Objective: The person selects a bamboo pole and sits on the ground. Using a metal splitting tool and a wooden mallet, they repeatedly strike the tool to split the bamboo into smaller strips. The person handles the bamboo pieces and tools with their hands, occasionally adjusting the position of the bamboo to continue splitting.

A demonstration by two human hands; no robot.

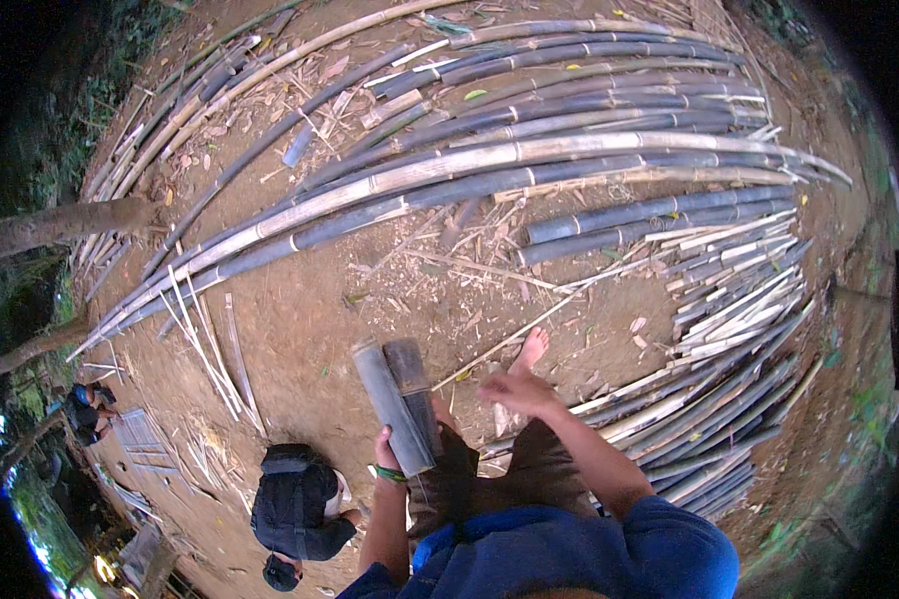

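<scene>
My left hand [386, 449] is closed around the lower left side of a short, dark grey bamboo section [394, 407], which slants up and away from my lap. Right beside it, partly covered by it, is a second, browner bamboo piece [407, 365] with a node ring, its lower end near my knee and foot. My right hand [519, 393] hovers over my right shin, apart from both pieces. Its fingers are blurred, and I cannot make out anything in them. My bare right foot [534, 345] rests on the dirt.
Long bamboo poles [469, 158] lie across the ground ahead. Split strips [739, 299] and more poles [709, 419] are stacked at my right. Thin slats [210, 349] lie left. A person with a black backpack [292, 504] is close on my left; another person [90, 411] is farther off.
</scene>
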